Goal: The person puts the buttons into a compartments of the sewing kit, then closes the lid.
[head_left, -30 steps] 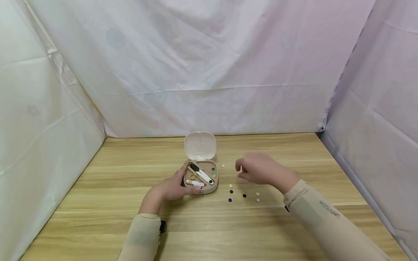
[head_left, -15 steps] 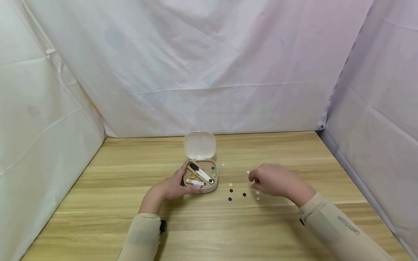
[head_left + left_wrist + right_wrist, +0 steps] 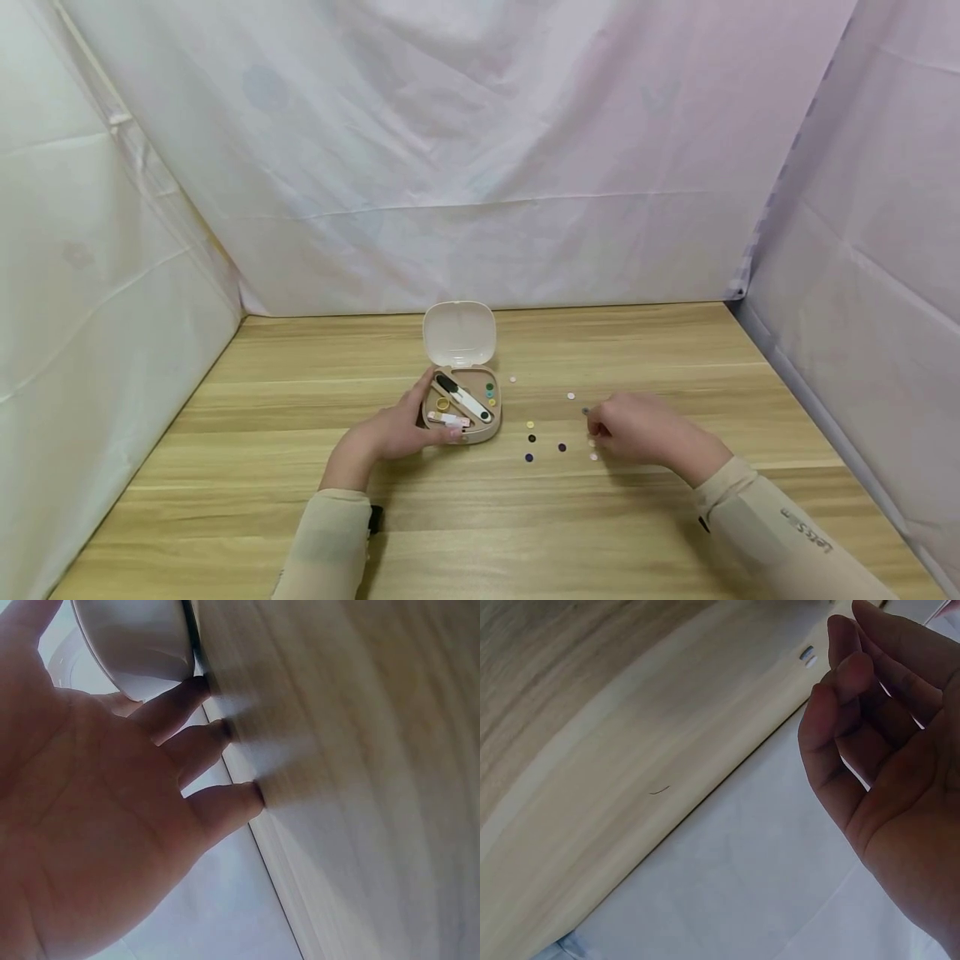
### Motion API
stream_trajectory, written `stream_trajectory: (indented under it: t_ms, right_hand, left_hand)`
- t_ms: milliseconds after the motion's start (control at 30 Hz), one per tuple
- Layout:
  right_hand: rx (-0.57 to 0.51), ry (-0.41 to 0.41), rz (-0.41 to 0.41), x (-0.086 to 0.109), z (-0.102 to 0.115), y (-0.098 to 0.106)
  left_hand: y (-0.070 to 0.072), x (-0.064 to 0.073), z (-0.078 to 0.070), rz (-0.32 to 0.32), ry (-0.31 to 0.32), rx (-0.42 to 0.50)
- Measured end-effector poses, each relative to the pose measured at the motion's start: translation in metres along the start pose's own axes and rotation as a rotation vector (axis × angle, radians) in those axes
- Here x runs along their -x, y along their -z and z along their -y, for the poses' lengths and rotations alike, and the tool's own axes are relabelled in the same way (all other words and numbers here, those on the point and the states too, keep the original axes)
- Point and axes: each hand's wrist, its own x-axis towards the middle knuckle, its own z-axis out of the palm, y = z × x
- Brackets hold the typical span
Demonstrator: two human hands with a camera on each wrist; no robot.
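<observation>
A beige sewing box point(image 3: 486, 433) stands with its white lid point(image 3: 460, 335) raised. Inside lie thread snips point(image 3: 471, 406), a gold ring point(image 3: 442, 404), a white-and-pink piece point(image 3: 448, 420) and several coloured buttons point(image 3: 490, 387). My left hand point(image 3: 395, 429) holds the box's near left corner, thumb along the front, fingers along the left side; in the left wrist view the other fingertips rest on the table. My right hand point(image 3: 637, 429), fingers curled, is low over loose buttons, beside a grey button point(image 3: 585, 411) and partly over a cream button point(image 3: 591, 443). I cannot tell whether its fingertips pinch anything.
On the wooden table point(image 3: 465, 533) lie more buttons: a white button point(image 3: 571, 396), a pale pink button point(image 3: 513, 379), a yellow button point(image 3: 530, 425), a black button point(image 3: 532, 438), a blue button point(image 3: 528, 457) and others. White cloth point(image 3: 487, 250) surrounds the table's back and sides.
My right hand has moved right and nearer me, uncovering the white button, then the grey one. My left hand and the sewing box have stayed in place.
</observation>
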Motion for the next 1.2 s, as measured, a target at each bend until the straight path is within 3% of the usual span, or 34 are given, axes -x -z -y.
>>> stream_trajectory:
  t_ms: [600, 1200]
  right_hand:
    - [-0.017, -0.026, 0.041, 0.000, -0.003, -0.011]
    - [0.040, 0.129, -0.056, -0.003, -0.008, -0.013]
  left_hand:
    - [-0.004, -0.002, 0.000, -0.011, 0.006, -0.024]
    - [-0.003, -0.001, 0.002, -0.024, 0.017, -0.031]
